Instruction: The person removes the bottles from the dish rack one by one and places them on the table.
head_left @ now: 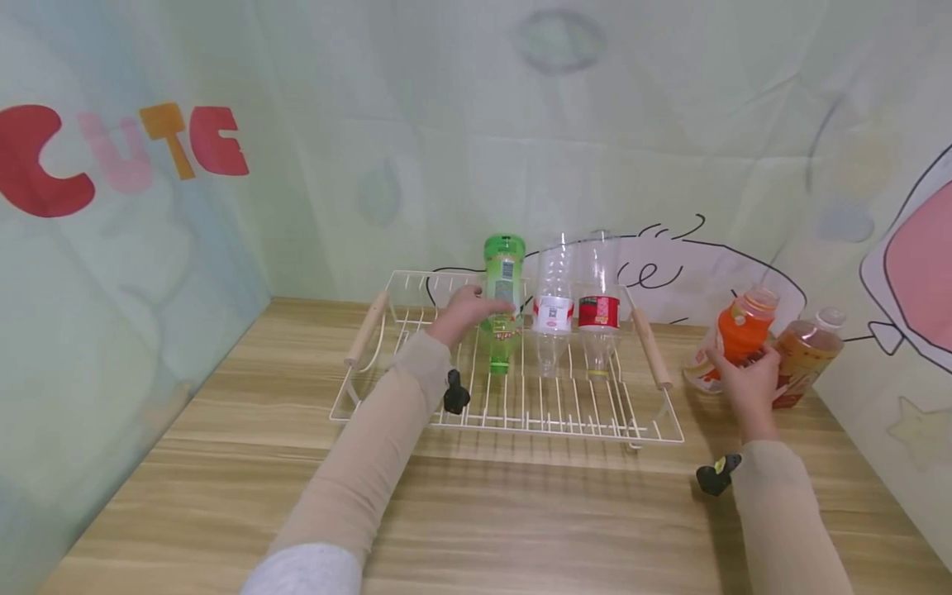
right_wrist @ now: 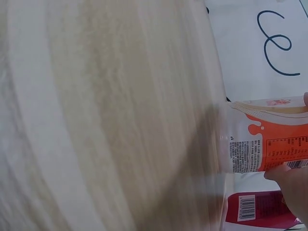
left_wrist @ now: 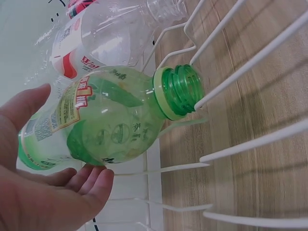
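A green plastic bottle (head_left: 503, 281) stands neck-down in a white wire rack (head_left: 513, 424). My left hand (head_left: 470, 314) is beside it; in the left wrist view the thumb stands off the bottle and loosely bent fingers lie right at its underside. The bottle's uncapped green neck (left_wrist: 180, 91) points down between the wires. Out to the right, my right hand (head_left: 749, 384) grips an upright bottle with an orange label (head_left: 744, 326). In the right wrist view, its fingers are mostly cut off by the frame edge.
Two clear bottles, one with a white label (head_left: 553, 314) and one with a red label (head_left: 598, 312), stand neck-down in the rack. Another bottle with amber and red colouring (head_left: 811, 351) stands right of the orange one. Wooden handles (head_left: 651, 347) flank the rack. A printed curtain (head_left: 446, 165) hangs behind.
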`<state>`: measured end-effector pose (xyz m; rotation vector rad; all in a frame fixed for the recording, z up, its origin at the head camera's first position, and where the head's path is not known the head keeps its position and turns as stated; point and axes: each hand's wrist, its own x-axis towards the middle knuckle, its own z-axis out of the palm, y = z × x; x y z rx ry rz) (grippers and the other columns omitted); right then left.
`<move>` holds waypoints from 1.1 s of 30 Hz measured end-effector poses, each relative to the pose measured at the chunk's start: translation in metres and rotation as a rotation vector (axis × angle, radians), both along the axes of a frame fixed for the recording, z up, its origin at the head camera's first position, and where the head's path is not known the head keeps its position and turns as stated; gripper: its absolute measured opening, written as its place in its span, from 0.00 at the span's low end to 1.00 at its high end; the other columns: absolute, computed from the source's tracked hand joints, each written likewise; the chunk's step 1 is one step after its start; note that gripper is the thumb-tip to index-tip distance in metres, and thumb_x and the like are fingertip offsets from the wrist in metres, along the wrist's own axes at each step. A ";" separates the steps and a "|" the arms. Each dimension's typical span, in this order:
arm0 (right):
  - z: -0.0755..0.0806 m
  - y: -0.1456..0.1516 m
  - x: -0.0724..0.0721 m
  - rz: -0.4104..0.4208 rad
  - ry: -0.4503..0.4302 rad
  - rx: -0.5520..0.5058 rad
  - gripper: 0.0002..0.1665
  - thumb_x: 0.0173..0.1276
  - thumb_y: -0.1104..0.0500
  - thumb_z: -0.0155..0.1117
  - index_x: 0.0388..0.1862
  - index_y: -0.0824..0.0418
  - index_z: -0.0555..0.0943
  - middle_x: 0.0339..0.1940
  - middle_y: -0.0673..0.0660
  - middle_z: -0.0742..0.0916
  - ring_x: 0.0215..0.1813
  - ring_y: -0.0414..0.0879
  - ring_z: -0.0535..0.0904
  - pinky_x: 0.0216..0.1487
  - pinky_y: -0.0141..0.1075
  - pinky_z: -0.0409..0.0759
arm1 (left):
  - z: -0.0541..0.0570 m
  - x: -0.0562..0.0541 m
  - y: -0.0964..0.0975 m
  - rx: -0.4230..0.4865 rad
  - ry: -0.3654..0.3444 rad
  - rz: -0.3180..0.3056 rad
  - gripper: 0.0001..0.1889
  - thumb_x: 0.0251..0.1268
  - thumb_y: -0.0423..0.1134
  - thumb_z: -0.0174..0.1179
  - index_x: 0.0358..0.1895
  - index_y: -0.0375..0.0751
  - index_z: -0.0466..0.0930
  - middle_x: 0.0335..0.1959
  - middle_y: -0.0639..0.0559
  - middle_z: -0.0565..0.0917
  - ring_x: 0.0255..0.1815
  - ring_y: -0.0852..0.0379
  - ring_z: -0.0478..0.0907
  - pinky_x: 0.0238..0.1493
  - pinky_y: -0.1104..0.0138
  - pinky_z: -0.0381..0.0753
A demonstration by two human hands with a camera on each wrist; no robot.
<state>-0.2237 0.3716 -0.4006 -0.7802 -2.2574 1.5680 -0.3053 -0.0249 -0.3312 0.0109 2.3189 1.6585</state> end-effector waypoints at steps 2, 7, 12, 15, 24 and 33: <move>-0.001 0.000 0.000 -0.002 0.005 0.003 0.52 0.67 0.45 0.60 0.75 0.58 0.40 0.78 0.62 0.53 0.77 0.56 0.52 0.75 0.49 0.52 | 0.000 0.001 0.000 0.006 -0.009 -0.008 0.42 0.58 0.47 0.67 0.72 0.35 0.57 0.67 0.40 0.69 0.70 0.40 0.61 0.71 0.47 0.56; -0.002 0.000 -0.001 0.000 0.017 0.003 0.52 0.67 0.46 0.61 0.75 0.59 0.40 0.77 0.64 0.54 0.77 0.57 0.53 0.75 0.48 0.53 | -0.001 0.000 0.000 0.030 -0.025 -0.024 0.39 0.57 0.46 0.68 0.69 0.35 0.62 0.63 0.40 0.72 0.68 0.41 0.64 0.71 0.47 0.56; -0.002 0.000 0.000 0.001 0.025 0.021 0.52 0.67 0.47 0.61 0.75 0.59 0.40 0.77 0.63 0.55 0.77 0.57 0.53 0.75 0.48 0.53 | -0.003 -0.002 0.000 0.038 -0.033 -0.042 0.32 0.56 0.45 0.68 0.63 0.37 0.69 0.58 0.43 0.76 0.64 0.43 0.68 0.71 0.47 0.57; -0.002 -0.001 0.000 0.000 0.036 0.038 0.51 0.67 0.48 0.61 0.75 0.59 0.41 0.77 0.63 0.55 0.76 0.56 0.54 0.75 0.47 0.54 | -0.003 -0.002 0.000 0.038 -0.032 -0.054 0.29 0.56 0.45 0.68 0.60 0.38 0.72 0.56 0.43 0.78 0.63 0.44 0.70 0.70 0.48 0.58; 0.000 -0.002 0.002 -0.005 0.017 0.003 0.52 0.67 0.45 0.60 0.75 0.59 0.40 0.77 0.63 0.54 0.77 0.57 0.52 0.75 0.48 0.53 | -0.005 -0.002 0.000 0.006 -0.022 -0.081 0.24 0.57 0.43 0.68 0.56 0.40 0.76 0.53 0.45 0.80 0.59 0.46 0.73 0.69 0.50 0.62; -0.003 -0.003 0.003 -0.046 0.044 -0.024 0.52 0.65 0.45 0.63 0.76 0.58 0.43 0.76 0.62 0.56 0.76 0.55 0.54 0.75 0.45 0.55 | -0.007 -0.002 -0.001 -0.008 -0.020 -0.093 0.24 0.58 0.43 0.67 0.57 0.40 0.75 0.54 0.45 0.80 0.58 0.47 0.74 0.68 0.52 0.64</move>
